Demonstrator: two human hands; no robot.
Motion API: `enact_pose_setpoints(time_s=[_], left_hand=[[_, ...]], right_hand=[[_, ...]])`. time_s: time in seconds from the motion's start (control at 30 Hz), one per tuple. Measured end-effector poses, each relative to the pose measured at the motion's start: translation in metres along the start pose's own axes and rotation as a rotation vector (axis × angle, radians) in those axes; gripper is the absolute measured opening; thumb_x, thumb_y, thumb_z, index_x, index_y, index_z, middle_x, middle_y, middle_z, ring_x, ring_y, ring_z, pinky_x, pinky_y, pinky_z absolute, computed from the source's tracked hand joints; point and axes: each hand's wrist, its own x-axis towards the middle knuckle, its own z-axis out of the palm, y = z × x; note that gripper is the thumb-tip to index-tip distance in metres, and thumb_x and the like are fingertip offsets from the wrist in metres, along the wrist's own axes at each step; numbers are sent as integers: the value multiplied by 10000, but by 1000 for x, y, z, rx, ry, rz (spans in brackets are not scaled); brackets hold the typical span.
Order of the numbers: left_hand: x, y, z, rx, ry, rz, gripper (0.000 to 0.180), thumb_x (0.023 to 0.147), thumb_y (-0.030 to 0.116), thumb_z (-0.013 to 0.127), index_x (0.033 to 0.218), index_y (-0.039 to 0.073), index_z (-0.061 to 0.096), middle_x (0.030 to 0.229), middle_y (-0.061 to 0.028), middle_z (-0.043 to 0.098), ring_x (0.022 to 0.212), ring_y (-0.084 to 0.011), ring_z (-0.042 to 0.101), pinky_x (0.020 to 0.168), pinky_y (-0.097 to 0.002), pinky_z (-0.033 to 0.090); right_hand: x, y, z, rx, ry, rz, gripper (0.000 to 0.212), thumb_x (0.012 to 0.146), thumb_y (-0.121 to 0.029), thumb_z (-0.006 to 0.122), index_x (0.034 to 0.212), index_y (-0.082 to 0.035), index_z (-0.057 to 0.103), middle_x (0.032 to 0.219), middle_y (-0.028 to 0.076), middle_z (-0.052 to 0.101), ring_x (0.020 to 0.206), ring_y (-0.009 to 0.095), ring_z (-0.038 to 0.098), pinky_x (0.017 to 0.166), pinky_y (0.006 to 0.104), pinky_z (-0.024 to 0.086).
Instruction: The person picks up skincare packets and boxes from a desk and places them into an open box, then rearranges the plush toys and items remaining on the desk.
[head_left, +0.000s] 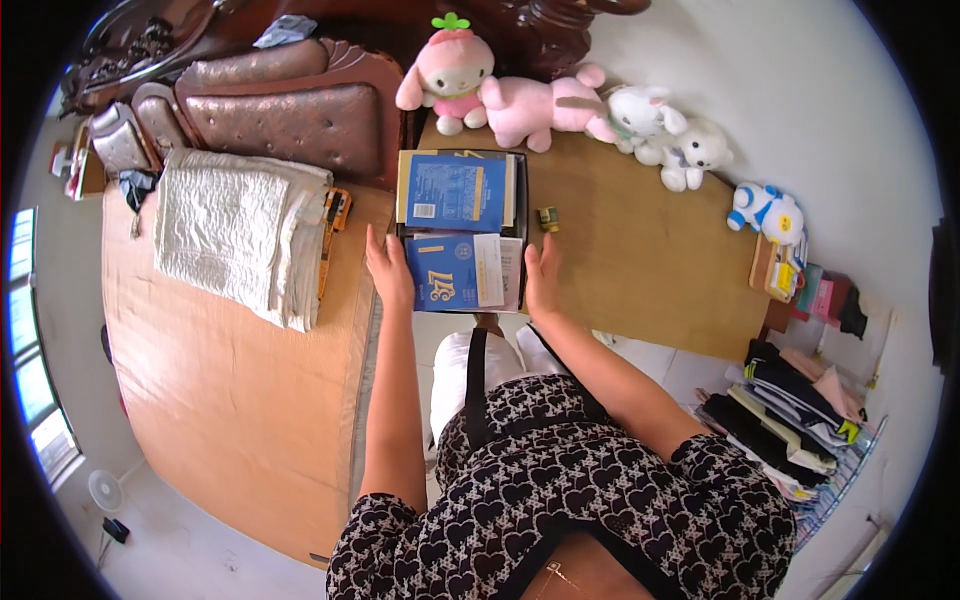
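A dark box [521, 182] stands between my hands at the near edge of the wooden table. My left hand [391, 266] presses along its left side with the fingers stretched out. On the opposite side, my right hand [542, 277] lies against the right wall, thumb up by the rim. Inside the box are a blue packet [457, 192] at the far end and another blue packet [440, 274] nearer me, with a white slip [488, 270] beside it. A small green and yellow tin [547, 219] stands just right of the box.
Several plush toys [545, 110] line the back of the table [650, 230]. To the left is a bed-like surface [240, 400] with a folded quilt [235, 225] and an orange toy vehicle [333, 235]. Folded clothes [780, 420] are stacked at the right. A fan [105, 490] stands lower left.
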Motion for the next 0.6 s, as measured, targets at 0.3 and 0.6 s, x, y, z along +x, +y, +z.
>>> enact_pose_setpoints(time_s=[0.3, 0.6], left_hand=[[28, -10, 32, 71, -292, 51, 637, 913, 478, 381, 1406, 111, 213, 1387, -189, 296, 1247, -342, 346, 1008, -382, 310], [48, -39, 19, -556, -227, -274, 450, 893, 151, 402, 1332, 66, 356, 1174, -126, 532, 1039, -218, 528, 863, -294, 425]], right_hand=[[13, -10, 37, 40, -91, 134, 882, 870, -629, 288, 1392, 52, 84, 1450, 252, 85, 1361, 337, 67, 1100, 393, 93], [49, 28, -5, 299, -42, 303, 397, 811, -197, 471, 1151, -12, 559, 1052, 183, 616, 964, 284, 594, 819, 346, 451]])
